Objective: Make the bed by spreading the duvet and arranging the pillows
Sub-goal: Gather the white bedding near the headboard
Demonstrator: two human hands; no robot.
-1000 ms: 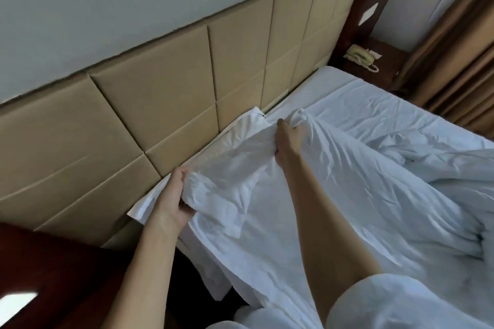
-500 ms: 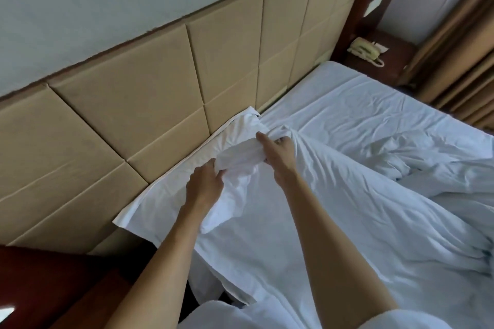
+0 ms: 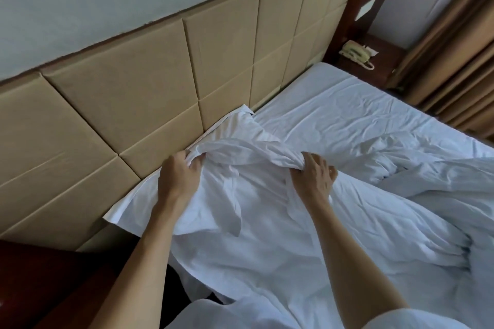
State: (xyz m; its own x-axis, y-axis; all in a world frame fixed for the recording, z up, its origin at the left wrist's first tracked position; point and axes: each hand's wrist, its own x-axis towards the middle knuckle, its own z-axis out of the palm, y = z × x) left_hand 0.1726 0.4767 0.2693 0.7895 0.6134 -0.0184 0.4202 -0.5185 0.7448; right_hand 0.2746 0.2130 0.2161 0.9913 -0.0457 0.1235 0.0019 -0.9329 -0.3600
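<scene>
The white duvet [image 3: 267,222] is bunched at the head of the bed [image 3: 334,115], its top edge lying against the tan headboard [image 3: 133,101]. A fold of that edge is gripped by the left hand [image 3: 179,176], fingers curled round the cloth. Just beside it, a gathered ridge of the duvet is pinched by the right hand [image 3: 315,176]. A phone [image 3: 357,52] is seen on the far nightstand [image 3: 385,59], beside brown curtains [image 3: 459,61].

White duvet [image 3: 267,222] lies rumpled on the bed, top edge bunched near headboard.
</scene>
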